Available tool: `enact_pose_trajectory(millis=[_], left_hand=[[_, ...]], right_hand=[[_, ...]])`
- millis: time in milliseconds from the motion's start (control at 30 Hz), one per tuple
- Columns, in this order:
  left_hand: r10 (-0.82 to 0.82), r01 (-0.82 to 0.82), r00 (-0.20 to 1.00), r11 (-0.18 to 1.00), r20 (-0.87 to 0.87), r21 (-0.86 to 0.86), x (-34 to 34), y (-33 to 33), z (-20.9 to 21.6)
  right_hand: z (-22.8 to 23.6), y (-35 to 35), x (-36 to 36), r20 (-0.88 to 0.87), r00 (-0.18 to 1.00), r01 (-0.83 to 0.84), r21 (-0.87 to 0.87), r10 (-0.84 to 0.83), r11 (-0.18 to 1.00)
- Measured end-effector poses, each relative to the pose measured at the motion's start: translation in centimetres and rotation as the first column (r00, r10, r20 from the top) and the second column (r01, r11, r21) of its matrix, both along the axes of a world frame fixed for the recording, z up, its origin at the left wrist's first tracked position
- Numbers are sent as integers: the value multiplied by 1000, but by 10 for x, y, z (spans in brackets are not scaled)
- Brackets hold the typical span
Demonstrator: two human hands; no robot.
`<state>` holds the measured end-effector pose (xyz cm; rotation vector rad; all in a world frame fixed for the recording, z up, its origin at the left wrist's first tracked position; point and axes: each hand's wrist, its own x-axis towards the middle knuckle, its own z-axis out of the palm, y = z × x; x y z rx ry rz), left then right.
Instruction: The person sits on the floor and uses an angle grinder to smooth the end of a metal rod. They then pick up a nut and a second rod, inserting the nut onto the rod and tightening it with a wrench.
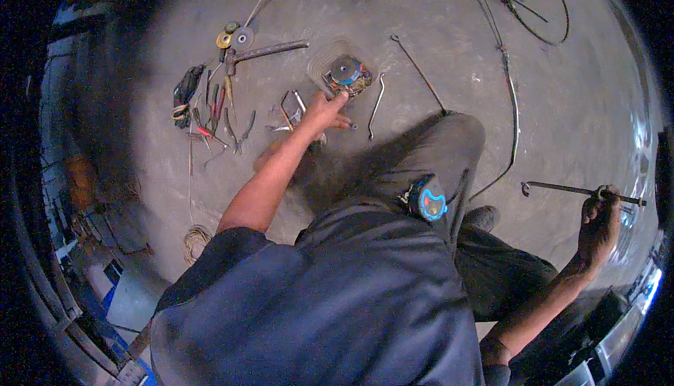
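Note:
My left hand reaches over the floor, fingers curled around a metal tool with a small round end; most of that tool is hidden. Just beyond the thumb sits a round dark disc with a blue edge, on a tangle of orange and brown material. Off to the right, my right hand is closed on a long thin metal rod with a hooked end, held nearly level. Beside my left hand lie a bent metal tool and several small wrenches.
A hammer, grinding discs, pliers and black gloves lie at the left. A long rod points toward my knee. A cable runs along the right. A round black-and-blue thing rests on my thigh.

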<state>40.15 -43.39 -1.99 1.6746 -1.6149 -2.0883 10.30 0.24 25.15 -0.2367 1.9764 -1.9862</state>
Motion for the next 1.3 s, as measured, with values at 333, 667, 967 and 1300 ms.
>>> enact_pose_trajectory(millis=[333,667,967,1300], left_hand=[[-370,431,889,477,269,-766,6,-33,59],[-683,709,526,24,506,-705,1,-22,33],[-488,660,735,355,471,-662,5,-78,-27],[-481,914,346,-21,806,-405,-25,-63,-103]], right_hand=[[-20,41,-38,143,990,-2,-19,5,1000],[-20,37,-35,152,974,171,8,-170,985],[-17,61,-36,170,985,55,-77,-41,996],[-12,27,-14,102,991,89,20,-91,996]])
